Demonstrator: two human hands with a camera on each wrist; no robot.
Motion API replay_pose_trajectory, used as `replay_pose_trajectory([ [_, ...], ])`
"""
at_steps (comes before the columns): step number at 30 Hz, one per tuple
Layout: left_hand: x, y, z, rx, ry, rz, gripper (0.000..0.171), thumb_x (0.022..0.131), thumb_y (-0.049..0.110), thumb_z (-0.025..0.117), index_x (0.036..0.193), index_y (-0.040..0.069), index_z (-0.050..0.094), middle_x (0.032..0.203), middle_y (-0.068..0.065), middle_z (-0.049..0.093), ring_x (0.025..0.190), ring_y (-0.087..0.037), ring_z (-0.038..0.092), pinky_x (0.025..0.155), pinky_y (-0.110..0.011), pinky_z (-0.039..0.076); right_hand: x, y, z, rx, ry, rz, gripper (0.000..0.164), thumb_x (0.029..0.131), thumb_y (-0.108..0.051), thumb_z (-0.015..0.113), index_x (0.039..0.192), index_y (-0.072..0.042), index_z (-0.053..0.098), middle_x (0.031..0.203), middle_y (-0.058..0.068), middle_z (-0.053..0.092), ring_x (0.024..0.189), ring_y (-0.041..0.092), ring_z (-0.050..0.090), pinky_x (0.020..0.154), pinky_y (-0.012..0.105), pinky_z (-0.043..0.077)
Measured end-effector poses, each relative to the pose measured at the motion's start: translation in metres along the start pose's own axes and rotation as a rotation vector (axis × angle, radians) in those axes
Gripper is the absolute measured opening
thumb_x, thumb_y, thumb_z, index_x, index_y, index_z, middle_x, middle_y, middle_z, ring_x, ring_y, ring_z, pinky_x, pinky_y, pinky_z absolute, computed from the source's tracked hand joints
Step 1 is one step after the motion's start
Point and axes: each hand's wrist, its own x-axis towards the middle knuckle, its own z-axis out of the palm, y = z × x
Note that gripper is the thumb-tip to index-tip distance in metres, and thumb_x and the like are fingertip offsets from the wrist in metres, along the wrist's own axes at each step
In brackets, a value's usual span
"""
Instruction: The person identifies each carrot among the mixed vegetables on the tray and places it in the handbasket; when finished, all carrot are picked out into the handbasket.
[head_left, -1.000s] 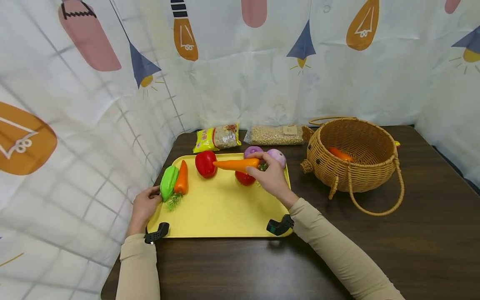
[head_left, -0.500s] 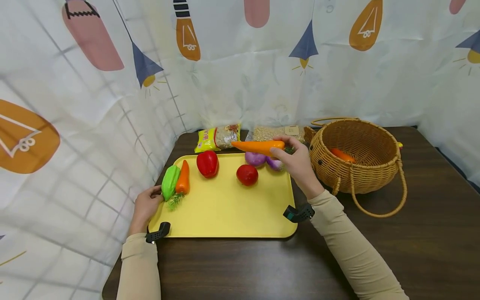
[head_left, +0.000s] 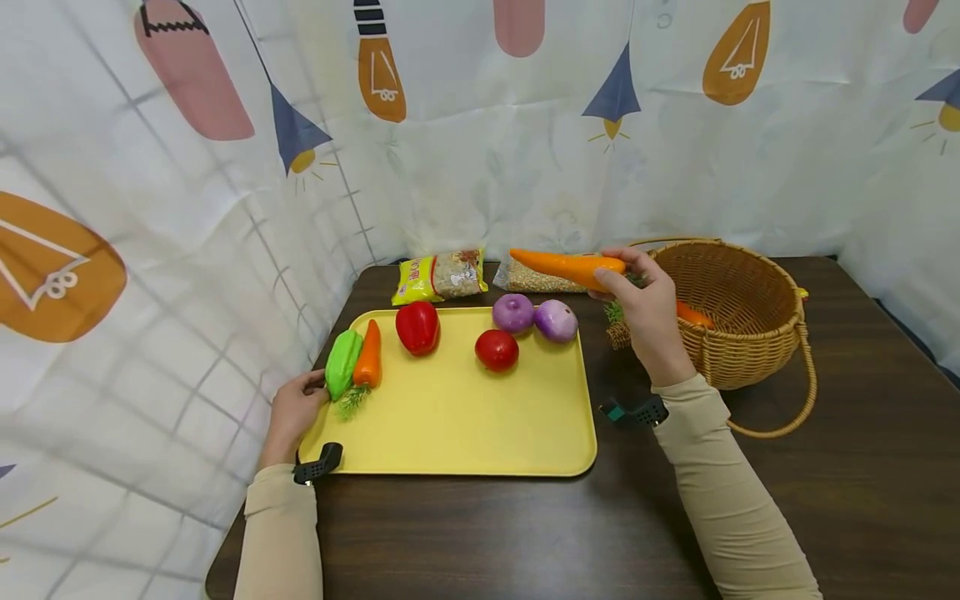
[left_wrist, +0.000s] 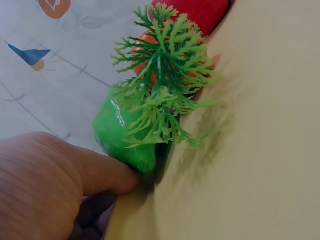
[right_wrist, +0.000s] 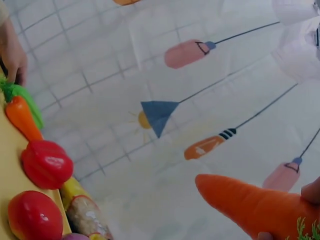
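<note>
My right hand (head_left: 651, 312) pinches a large orange carrot (head_left: 566, 267) by its thick end, in the air beside the wicker basket (head_left: 757, 358). The carrot's tip points left; green leaves hang beneath the hand. In the basket lies another orange piece (head_left: 693, 315), partly hidden. My left hand (head_left: 294, 414) grips the left rim of the yellow tray (head_left: 450, 425), thumb on top, other fingers mostly hidden. Close to that thumb lies a ridged green vegetable (left_wrist: 122, 132), against a smaller carrot (head_left: 368, 357). The tray also bears a red bell pepper (head_left: 417, 327), a tomato (head_left: 497, 350) and two purple onions (head_left: 557, 322).
Behind the tray lie a yellow printed bag (head_left: 440, 276) and a clear bag of grains (head_left: 536, 279). The basket's handle (head_left: 806, 400) droops onto the dark wooden table (head_left: 465, 533). A patterned curtain (head_left: 480, 167) encloses the back and left side.
My right hand has carried the carrot from above the tray rightward and back to the basket, uncovering the tomato and onions. My left hand stays at the tray's rim.
</note>
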Motion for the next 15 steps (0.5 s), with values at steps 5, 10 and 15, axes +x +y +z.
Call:
replay_pose_trajectory([
  [5,0.000,0.001,-0.001,-0.011,-0.014,-0.009,0.048,0.097,0.010,0.047,0.144,0.001,0.047,0.136,-0.026,0.052,0.119,-0.037,0.051,0.094,-0.045,0.041,0.003,-0.006,-0.015,0.006,0.044,-0.011,0.030,0.090,-0.012,0.070,0.117,0.000,0.064,0.111,0.011,0.051,0.100,0.025,0.054,0.077,0.025,0.056],
  [10,0.000,0.001,-0.001,-0.010,-0.016,-0.009,0.048,0.097,0.010,0.047,0.144,0.000,0.047,0.136,-0.026,0.052,0.119,-0.037,0.051,0.093,-0.045,0.042,0.006,-0.013,-0.030,0.014,0.086,-0.001,0.033,0.090,-0.013,0.070,0.118,0.002,0.061,0.115,0.011,0.052,0.101,0.025,0.055,0.077,0.025,0.056],
  [15,0.000,0.001,-0.001,-0.008,-0.010,-0.007,0.047,0.097,0.010,0.047,0.143,0.000,0.048,0.136,-0.025,0.052,0.118,-0.037,0.051,0.093,-0.045,0.042,0.009,-0.018,-0.046,0.018,0.124,0.002,0.038,0.089,-0.012,0.072,0.121,0.003,0.060,0.117,0.011,0.050,0.101,0.025,0.054,0.078,0.024,0.056],
])
